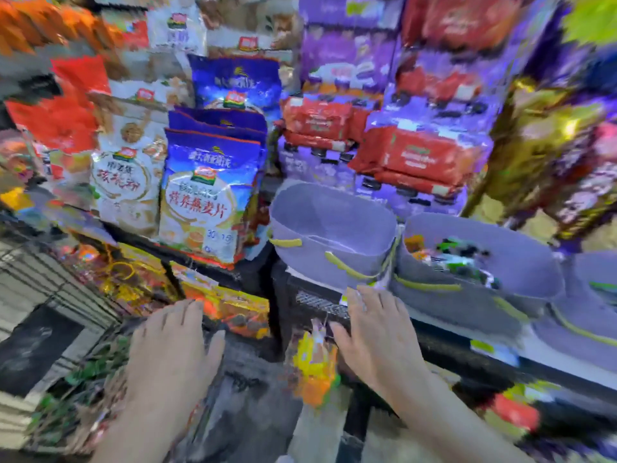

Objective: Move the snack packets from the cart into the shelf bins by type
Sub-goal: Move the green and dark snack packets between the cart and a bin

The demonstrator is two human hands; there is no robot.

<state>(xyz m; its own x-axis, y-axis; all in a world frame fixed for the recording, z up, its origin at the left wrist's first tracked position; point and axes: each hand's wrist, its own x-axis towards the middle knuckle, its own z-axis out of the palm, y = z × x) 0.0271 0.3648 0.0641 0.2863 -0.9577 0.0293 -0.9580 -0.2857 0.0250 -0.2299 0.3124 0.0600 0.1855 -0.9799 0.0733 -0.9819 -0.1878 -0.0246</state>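
The frame is blurred by motion. My right hand [374, 335] reaches toward the shelf edge below an empty grey felt bin [334, 225]. A yellow and orange snack packet [315, 365] hangs by its thumb and looks pinched there. My left hand [173, 355] is stretched forward with straight fingers and holds nothing. A second grey bin [521, 262] to the right holds several green and orange packets [460, 259]. Green packets [83, 375] lie low on the left, in what looks like the wire cart [43, 282].
A third grey bin [594, 295] sits at the far right. Tall oatmeal bags [203, 195] stand left of the bins, red biscuit packs [417, 155] are stacked behind them. Orange boxed goods [230, 309] fill the lower shelf.
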